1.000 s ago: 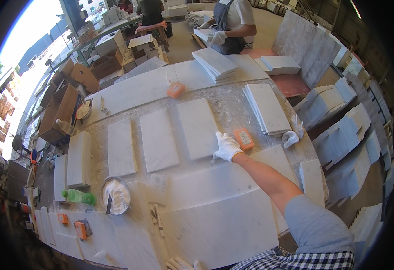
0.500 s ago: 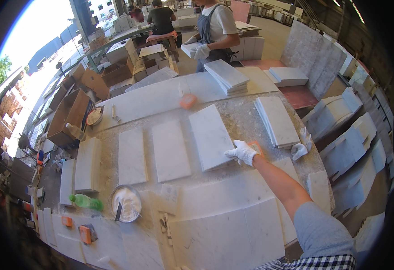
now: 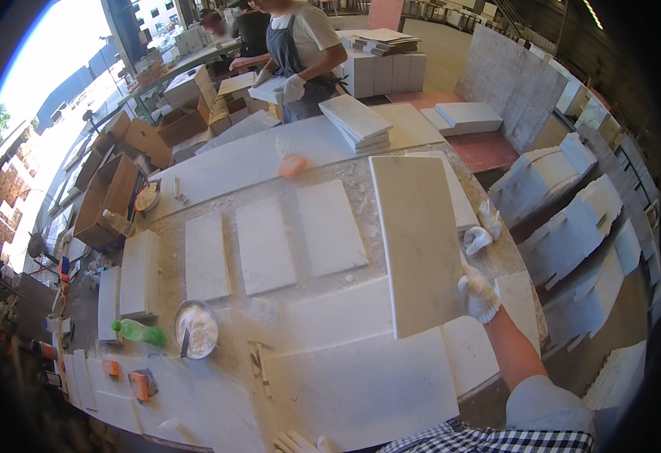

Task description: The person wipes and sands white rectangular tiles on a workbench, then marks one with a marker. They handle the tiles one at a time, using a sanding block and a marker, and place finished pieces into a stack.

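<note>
My right hand (image 3: 479,296), in a white knit glove, grips a pale rectangular marble tile (image 3: 421,241) by its right edge. The tile is raised and tilted over the right part of the table, with its broad face toward me. Part of a stack of tiles (image 3: 460,192) shows behind it. To the left, three tiles lie in a row: the nearest one (image 3: 332,226), a middle one (image 3: 265,245) and a farther one (image 3: 207,255). My gloved left hand (image 3: 300,442) shows only at the lower edge, fingers stretched out over the near slab (image 3: 368,392).
A bowl of white paste (image 3: 197,330) with a spatula, a green bottle (image 3: 140,332) and orange blocks (image 3: 140,386) stand at the left. Crumpled white gloves (image 3: 479,238) lie at the right edge. Across the table, a person in an apron (image 3: 300,53) holds a tile beside stacked slabs (image 3: 357,124).
My right hand has left the edge of the third tile's place and now holds a tile up, farther right. My left hand has come into view below. The whole view has shifted slightly.
</note>
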Demonstrator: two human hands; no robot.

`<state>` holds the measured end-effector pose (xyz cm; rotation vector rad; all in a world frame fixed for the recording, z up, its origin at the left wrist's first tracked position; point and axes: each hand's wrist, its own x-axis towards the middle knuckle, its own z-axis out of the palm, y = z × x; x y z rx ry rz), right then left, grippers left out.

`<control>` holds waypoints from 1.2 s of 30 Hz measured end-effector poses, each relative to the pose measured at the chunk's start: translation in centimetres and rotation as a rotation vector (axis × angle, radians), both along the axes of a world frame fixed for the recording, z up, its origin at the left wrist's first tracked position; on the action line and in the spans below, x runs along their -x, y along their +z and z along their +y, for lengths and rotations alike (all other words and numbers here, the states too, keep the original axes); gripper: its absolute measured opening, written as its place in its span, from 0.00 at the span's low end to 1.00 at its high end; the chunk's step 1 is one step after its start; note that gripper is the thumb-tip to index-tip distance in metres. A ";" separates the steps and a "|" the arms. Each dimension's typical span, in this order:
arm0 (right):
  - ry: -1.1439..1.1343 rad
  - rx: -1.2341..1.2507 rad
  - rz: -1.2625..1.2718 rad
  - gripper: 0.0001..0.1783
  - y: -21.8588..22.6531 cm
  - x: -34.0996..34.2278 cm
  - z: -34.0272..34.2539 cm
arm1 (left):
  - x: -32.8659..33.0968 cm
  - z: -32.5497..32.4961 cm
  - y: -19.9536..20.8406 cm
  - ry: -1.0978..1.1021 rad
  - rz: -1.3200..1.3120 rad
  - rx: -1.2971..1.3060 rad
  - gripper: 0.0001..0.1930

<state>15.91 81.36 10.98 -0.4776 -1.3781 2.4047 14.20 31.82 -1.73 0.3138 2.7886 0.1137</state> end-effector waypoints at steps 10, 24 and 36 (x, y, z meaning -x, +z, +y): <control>-0.327 -0.253 -0.570 0.24 -6.0 -22.8 -1.8 | 0.1 0.1 -0.8 -0.011 0.066 0.175 0.45; -0.031 -0.411 -0.807 0.26 -12.8 -24.8 -2.5 | 0.3 0.8 -0.4 0.013 0.090 0.244 0.42; 0.834 -1.413 -1.389 0.33 -4.4 -17.8 -1.5 | 0.2 0.9 -0.6 -0.007 0.106 0.298 0.41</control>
